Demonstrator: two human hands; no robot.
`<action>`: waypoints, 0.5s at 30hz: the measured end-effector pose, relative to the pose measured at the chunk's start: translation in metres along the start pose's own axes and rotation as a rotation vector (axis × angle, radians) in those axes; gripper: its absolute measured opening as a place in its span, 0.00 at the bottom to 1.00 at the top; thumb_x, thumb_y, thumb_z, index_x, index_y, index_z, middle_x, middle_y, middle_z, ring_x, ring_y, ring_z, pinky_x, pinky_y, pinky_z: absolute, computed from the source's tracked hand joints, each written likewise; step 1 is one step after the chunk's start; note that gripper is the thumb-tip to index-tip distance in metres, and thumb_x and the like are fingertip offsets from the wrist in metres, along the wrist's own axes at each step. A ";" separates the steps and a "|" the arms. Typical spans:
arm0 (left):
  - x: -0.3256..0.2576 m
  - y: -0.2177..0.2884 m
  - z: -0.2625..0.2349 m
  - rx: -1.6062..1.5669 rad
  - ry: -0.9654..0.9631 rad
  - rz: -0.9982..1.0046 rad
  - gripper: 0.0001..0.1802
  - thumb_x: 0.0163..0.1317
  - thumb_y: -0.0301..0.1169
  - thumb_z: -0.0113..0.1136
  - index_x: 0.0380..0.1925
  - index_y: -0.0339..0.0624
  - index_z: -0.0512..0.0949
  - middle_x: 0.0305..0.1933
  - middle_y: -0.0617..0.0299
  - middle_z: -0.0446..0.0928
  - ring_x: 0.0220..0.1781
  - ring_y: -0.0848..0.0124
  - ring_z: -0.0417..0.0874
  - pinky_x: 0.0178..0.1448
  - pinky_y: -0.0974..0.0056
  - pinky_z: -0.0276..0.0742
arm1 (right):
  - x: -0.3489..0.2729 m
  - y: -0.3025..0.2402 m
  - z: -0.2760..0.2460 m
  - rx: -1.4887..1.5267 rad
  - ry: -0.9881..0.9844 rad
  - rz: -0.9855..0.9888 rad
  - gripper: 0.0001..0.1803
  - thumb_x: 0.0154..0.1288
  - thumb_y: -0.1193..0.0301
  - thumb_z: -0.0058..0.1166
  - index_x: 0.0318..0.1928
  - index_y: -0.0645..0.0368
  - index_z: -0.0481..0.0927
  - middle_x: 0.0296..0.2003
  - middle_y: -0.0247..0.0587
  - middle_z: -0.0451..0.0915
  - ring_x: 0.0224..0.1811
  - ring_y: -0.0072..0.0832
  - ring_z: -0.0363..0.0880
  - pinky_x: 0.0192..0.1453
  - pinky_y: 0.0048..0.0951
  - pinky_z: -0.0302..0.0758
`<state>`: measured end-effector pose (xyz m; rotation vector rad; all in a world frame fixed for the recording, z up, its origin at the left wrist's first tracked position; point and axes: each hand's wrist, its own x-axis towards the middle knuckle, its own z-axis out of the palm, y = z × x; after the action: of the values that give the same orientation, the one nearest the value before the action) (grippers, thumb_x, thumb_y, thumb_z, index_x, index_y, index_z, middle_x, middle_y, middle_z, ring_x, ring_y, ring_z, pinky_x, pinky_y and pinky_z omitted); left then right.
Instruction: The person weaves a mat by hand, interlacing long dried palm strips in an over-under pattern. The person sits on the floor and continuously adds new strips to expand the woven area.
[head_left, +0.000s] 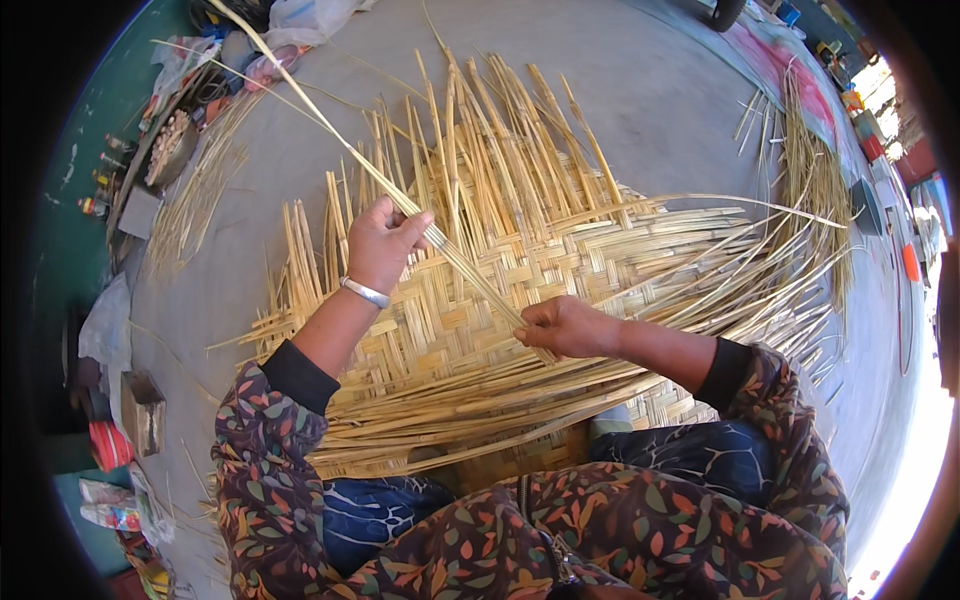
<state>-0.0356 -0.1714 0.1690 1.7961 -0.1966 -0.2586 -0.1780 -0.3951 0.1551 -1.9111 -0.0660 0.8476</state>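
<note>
A small bundle of long pale split-cane strips (468,268) stretches slantwise between my hands, above a large woven cane mat (420,318). My left hand (383,243), with a silver bangle at the wrist, is closed round the bundle partway along. Lower and to the right, my right hand (565,327) pinches the strips near their near end. Past my left hand the strips run on to the upper left, out of view. Loose unwoven strip ends (500,160) stick out from the mat's far side, and more fan out at its right and near sides.
The mat lies on a grey floor (640,90) in front of my knees. Cane strips (815,190) are heaped at the right, beside a pink and pale blue sheet (765,55). Another scatter of strips (205,195) lies left, near a wooden box (143,412) and plastic bags (105,325).
</note>
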 end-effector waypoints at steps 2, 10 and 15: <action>0.003 -0.004 -0.011 0.065 0.050 -0.005 0.08 0.56 0.27 0.63 0.27 0.37 0.73 0.22 0.63 0.76 0.21 0.78 0.78 0.24 0.75 0.72 | 0.002 0.008 0.004 0.042 -0.067 0.011 0.18 0.65 0.60 0.50 0.25 0.61 0.73 0.16 0.34 0.72 0.19 0.22 0.71 0.27 0.28 0.70; 0.003 -0.025 -0.063 0.045 0.124 -0.012 0.09 0.57 0.30 0.62 0.34 0.36 0.78 0.24 0.64 0.78 0.24 0.78 0.79 0.29 0.74 0.75 | 0.014 0.005 0.004 -0.129 -0.230 0.168 0.12 0.65 0.63 0.50 0.38 0.59 0.79 0.21 0.38 0.80 0.24 0.23 0.80 0.32 0.27 0.75; 0.011 -0.051 -0.103 0.057 0.286 0.012 0.09 0.56 0.31 0.62 0.35 0.38 0.80 0.24 0.64 0.79 0.24 0.80 0.79 0.28 0.75 0.73 | 0.053 0.000 -0.004 -0.442 -0.254 0.232 0.11 0.65 0.65 0.47 0.37 0.57 0.79 0.19 0.36 0.80 0.23 0.23 0.81 0.31 0.27 0.76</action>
<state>0.0032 -0.0662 0.1424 1.8651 -0.0113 0.0137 -0.1351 -0.3771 0.1284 -2.2375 -0.2030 1.3162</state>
